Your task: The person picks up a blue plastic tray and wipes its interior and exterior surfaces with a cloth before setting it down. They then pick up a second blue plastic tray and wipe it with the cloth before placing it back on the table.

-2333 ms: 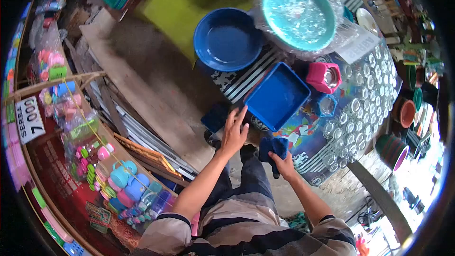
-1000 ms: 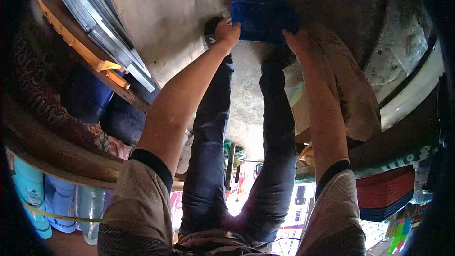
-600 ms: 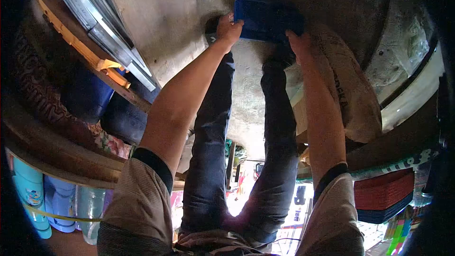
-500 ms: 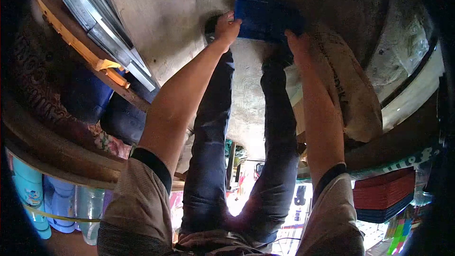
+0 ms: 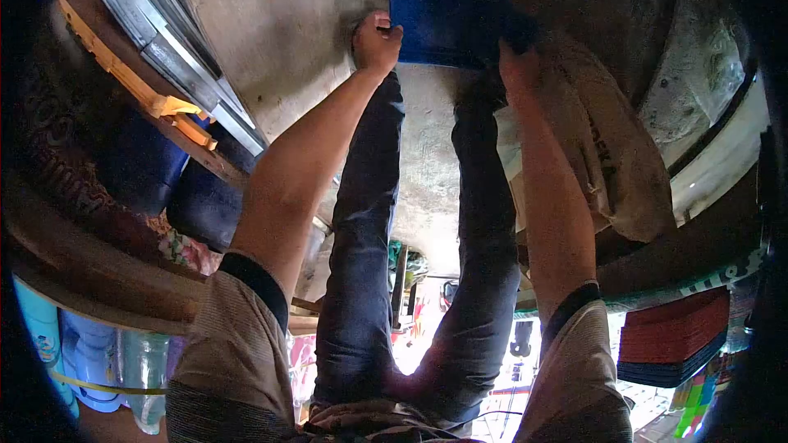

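Blue tray (image 5: 443,29): oblong, with a raised rim, low over the floor (image 5: 431,152), ahead of the person's lower legs and between the two hands. From here I cannot tell whether its underside rests on anything.

Left hand (image 5: 377,47): at the tray's left end, fingers curled, thumb up against the rim. Whether it clamps the rim or only touches it, I cannot tell. Right hand (image 5: 519,72): at the opposite end, next to a dark, shadowed shape (image 5: 519,29). Its fingertips are lost in the gloom, so its closure is undetermined.

Surroundings: brown sack (image 5: 628,160) beside the right forearm; wooden board (image 5: 258,41) on the left side.

Handling estimate: looks like thin moulded plastic, so probably light, fairly stiff, slightly springy across the middle, not readily broken. Smooth faces may slip under a flat palm. Best hold, in my judgement: both short ends, thumbs over the rim, fingers hooked beneath.
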Tool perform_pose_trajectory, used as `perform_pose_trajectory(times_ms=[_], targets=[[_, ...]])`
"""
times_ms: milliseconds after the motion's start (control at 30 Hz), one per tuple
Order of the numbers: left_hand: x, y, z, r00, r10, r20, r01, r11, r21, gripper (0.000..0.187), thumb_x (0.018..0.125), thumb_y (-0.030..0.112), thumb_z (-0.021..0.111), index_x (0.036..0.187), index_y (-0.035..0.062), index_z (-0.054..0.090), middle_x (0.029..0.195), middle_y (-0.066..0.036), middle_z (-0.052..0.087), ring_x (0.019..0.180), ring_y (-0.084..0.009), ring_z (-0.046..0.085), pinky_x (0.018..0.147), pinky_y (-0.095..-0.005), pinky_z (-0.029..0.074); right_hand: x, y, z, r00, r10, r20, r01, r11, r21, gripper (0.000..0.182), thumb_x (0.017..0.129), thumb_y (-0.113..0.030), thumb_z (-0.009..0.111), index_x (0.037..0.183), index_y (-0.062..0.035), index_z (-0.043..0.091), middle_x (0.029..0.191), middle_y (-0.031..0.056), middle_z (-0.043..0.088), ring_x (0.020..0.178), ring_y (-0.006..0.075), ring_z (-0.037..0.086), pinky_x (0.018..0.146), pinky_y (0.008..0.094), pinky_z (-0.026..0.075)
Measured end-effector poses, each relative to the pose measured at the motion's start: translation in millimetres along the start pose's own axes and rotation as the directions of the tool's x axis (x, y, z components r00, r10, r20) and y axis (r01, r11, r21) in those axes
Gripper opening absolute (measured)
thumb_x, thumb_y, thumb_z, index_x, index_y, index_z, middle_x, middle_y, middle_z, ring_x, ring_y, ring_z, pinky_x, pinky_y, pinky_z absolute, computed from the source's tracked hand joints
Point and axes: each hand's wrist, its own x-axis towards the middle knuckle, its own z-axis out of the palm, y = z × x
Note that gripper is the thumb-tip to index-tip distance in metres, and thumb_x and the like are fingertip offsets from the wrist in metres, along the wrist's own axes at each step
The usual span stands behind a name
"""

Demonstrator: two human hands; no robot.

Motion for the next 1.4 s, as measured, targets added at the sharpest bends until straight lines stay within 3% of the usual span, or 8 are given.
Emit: perform_pose_trajectory(times_ms=[233,333,400,533,933,1133,1333,1400], targets=[[12,-24,-2,0.989,0.104,-0.104,-0.084,0.979,0.185,0.029,0.085,0.015,0.087,0.106,0.0026,0.071,0.1,-0.011,0.079,0.086,-0.0245,0.077,0.082,-0.0384,0.06,2,5,14,0.991,0.103,-0.088,-0.108,0.993,-0.052,0.082,0.093,-0.044,0.078,0.154,0.0011,0.048,0.156,0.025,0.054,0.142,0.0449,0.053,0.119,0.0528,0.04],[17,-32,-4,0.994,0.09,-0.064,-0.077,0.98,0.182,0.028,0.086,0.017,0.086,0.104,0.0016,0.072,0.097,-0.012,0.079,0.087,-0.0251,0.077,0.083,-0.0386,0.06,-2,-5,0,0.937,0.283,0.205,-0.293,0.956,0.017,0.095,0.096,-0.04,0.077,0.166,0.0027,0.029,0.168,0.0245,0.036,0.151,0.0416,0.042,0.124,0.0511,0.035],[18,-37,-5,0.995,0.088,-0.044,-0.081,0.987,0.138,0.026,0.086,0.017,0.085,0.103,0.0011,0.072,0.095,-0.013,0.079,0.087,-0.0254,0.078,0.083,-0.0391,0.06,-11,-9,-1,0.99,0.065,0.124,-0.094,0.967,0.237,0.093,0.09,-0.045,0.081,0.159,0.0024,0.04,0.158,0.0241,0.049,0.144,0.0415,0.05,0.12,0.0491,0.038],[17,-34,-6,0.987,0.163,0.011,-0.164,0.983,0.086,0.03,0.088,0.021,0.084,0.104,-0.0016,0.071,0.095,-0.014,0.079,0.087,-0.0247,0.077,0.082,-0.0391,0.061,-1,-5,4,0.974,0.202,0.105,-0.218,0.96,0.175,0.095,0.089,-0.041,0.084,0.16,0.0027,0.038,0.16,0.0234,0.048,0.147,0.041,0.047,0.122,0.0483,0.037],[30,-32,0,0.997,0.074,0.039,-0.081,0.968,0.237,0.031,0.085,0.027,0.089,0.091,0.0032,0.07,0.086,-0.011,0.075,0.082,-0.0234,0.073,0.078,-0.0387,0.057,8,-4,7,0.996,-0.092,0.004,0.092,0.99,-0.106,0.084,0.091,-0.033,0.083,0.156,0.0022,0.045,0.151,0.0241,0.057,0.141,0.0414,0.055,0.121,0.051,0.043],[33,-25,2,0.995,0.095,0.0,-0.094,0.976,0.196,0.03,0.084,0.025,0.09,0.087,0.0026,0.07,0.082,-0.011,0.075,0.078,-0.023,0.072,0.075,-0.0388,0.056,23,26,7,0.981,-0.083,0.176,0.089,0.996,-0.026,0.087,0.088,-0.036,0.086,0.155,0.004,0.047,0.155,0.0254,0.054,0.143,0.0428,0.053,0.12,0.0508,0.043],[31,-12,9,0.991,0.05,-0.125,-0.024,0.979,0.205,0.031,0.079,0.021,0.092,0.092,0.0006,0.073,0.087,-0.015,0.077,0.084,-0.0289,0.077,0.08,-0.0413,0.059,22,2,5,0.989,-0.117,0.091,0.127,0.985,-0.119,0.096,0.078,-0.04,0.092,0.152,0.0025,0.048,0.152,0.0291,0.055,0.139,0.047,0.056,0.119,0.054,0.042],[24,1,10,0.988,0.02,-0.152,0.012,0.979,0.206,0.029,0.079,0.019,0.092,0.092,0.0006,0.073,0.088,-0.015,0.078,0.084,-0.0291,0.077,0.08,-0.0412,0.059,38,25,26,0.944,-0.308,-0.12,0.258,0.913,-0.317,0.09,0.079,-0.039,0.091,0.148,0.0033,0.052,0.147,0.0292,0.059,0.136,0.047,0.058,0.118,0.0536,0.044]])
